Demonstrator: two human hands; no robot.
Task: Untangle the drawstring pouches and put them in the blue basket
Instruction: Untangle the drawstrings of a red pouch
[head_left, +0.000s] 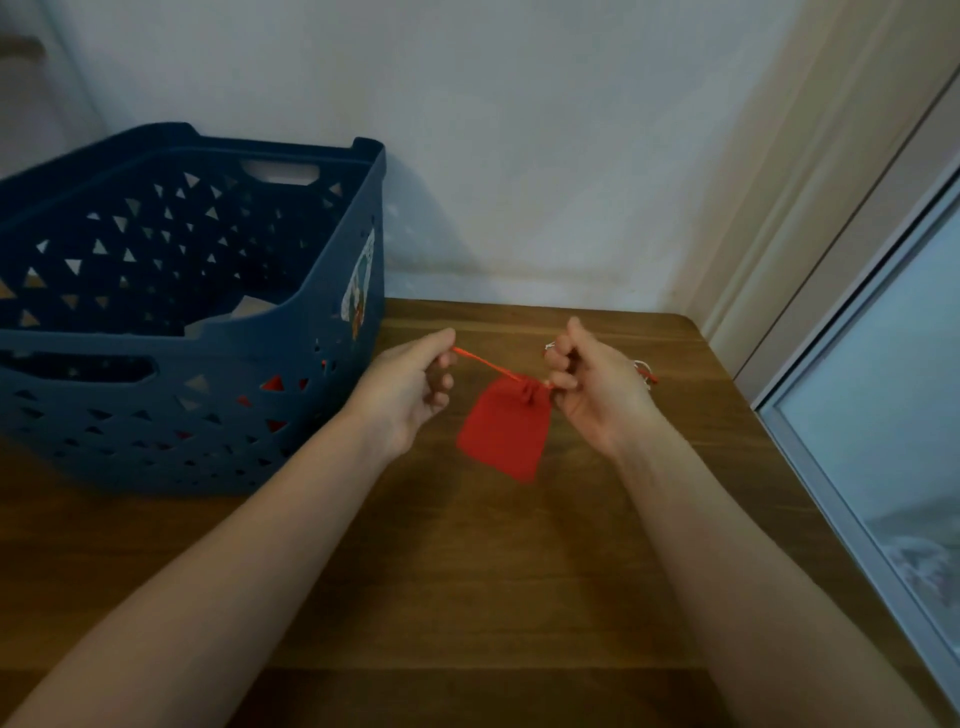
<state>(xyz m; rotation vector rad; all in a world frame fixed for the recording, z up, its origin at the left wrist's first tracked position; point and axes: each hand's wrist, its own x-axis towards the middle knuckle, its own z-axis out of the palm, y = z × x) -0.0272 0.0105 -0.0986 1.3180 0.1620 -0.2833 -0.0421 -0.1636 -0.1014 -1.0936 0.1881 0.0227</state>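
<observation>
Left hand (410, 389) pinched the red drawstring (485, 365), right hand (592, 382) gripped the gathered neck of the red pouch (506, 428), pouch hung between both hands above the wooden table (467, 571), blue basket (171, 312) just left of the left hand

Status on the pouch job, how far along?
Partly done: red fabric shows through the blue basket holes, so some pouches seem to be inside already. In hand: the left hand pinches the drawstring of a red pouch, the right hand grips its neck. Left: basket it, plus cords behind the right hand.
</observation>
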